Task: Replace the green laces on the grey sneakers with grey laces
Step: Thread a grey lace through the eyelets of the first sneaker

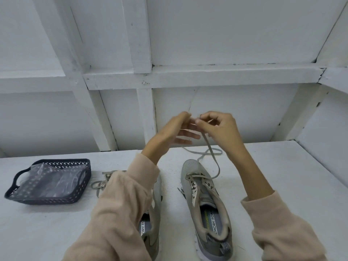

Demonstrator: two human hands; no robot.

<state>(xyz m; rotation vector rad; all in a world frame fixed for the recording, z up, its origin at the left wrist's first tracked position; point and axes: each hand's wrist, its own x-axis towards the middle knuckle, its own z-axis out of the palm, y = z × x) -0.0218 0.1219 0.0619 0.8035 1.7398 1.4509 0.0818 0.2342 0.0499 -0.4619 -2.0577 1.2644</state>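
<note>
Two grey sneakers stand on the white table. The right sneaker [205, 202] has a grey lace [212, 153] threaded through its lowest eyelets; the lace rises to my hands and loops on the table behind the toe. My right hand [220, 129] pinches the lace near its end, raised above the table. Beside it my left hand [178, 129] has fingers spread; its fingertips meet the right hand at the lace end. My left sleeve hides most of the left sneaker [154, 219]. Loose laces [101, 182] lie left of that sneaker.
A dark perforated basket [50, 181] holding a clear plastic bag sits at the table's left. A white framed wall stands right behind the table. The table's right side ends at a white wall panel.
</note>
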